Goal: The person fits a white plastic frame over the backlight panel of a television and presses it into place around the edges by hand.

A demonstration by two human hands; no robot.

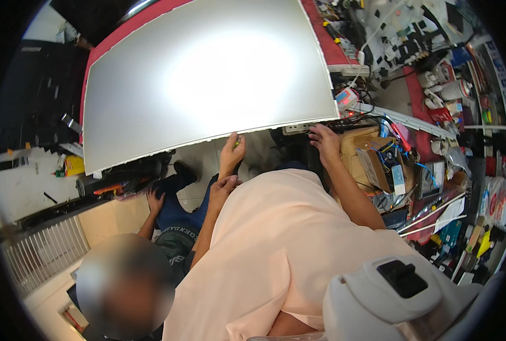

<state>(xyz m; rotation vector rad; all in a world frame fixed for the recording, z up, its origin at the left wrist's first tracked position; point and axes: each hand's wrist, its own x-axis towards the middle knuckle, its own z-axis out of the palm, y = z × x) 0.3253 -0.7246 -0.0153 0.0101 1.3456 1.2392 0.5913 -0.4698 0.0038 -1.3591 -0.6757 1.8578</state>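
A large pale rectangular panel (133,102), glossy with a bright reflection, lies across the red-topped table. Near its front edge, by a white power strip (298,129), my right hand (325,145) is raised with its fingers apart and nothing visible in them. My left hand (224,186) is in front of my shirt with its fingers bent together; whatever they hold, if anything, is hidden. Just beyond it, another hand (232,154), apparently the co-worker's, is closed around a small yellow-green thing at the panel's edge. These two arms overlap, so whose hand is whose is not certain.
A co-worker (179,241) sits close on my left, one hand (155,200) on a knee. To the right, an open cardboard box (372,167) stands among cables, tools and crowded shelves. A white metal strip (403,121) lies beyond it. Dark equipment (42,96) stands at the far left.
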